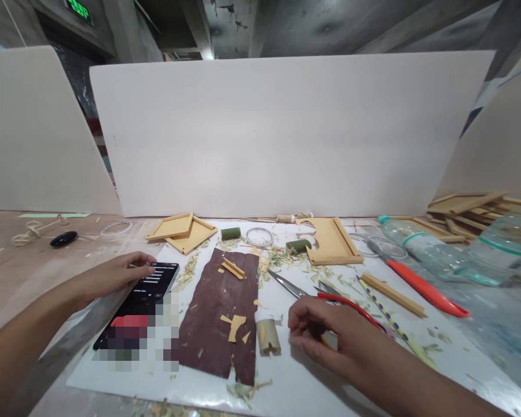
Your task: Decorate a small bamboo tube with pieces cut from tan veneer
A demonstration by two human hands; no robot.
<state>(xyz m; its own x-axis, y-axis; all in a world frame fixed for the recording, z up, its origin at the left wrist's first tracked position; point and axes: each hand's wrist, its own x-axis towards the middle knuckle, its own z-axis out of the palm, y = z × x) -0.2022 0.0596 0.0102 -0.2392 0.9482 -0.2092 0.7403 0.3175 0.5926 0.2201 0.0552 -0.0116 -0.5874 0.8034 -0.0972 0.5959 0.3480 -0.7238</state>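
My left hand (124, 271) lies over the upper left edge of a smartphone (145, 292), fingers stretched out and touching it. The phone's screen is lit, and its lower part is blurred out. My right hand (325, 330) rests on the white board with fingers loosely curled; nothing shows in its grasp. Just behind it are red-handled scissors (289, 284), partly covered by the hand. A short bamboo piece (268, 336) with a notched end stands close to the right fingertips. Between the hands lies a dark brown sheet (212, 313) with thin wood scraps (237, 328) on it.
Wooden frames (178, 231) lie at the back left, and a broken-edged one (334, 240) at the back right. A red-handled knife (425, 286), wood strip (393, 294) and plastic bottle (429, 249) lie right. Green bamboo pieces (230, 233) and shavings surround the sheet. White panels (286, 139) stand behind.
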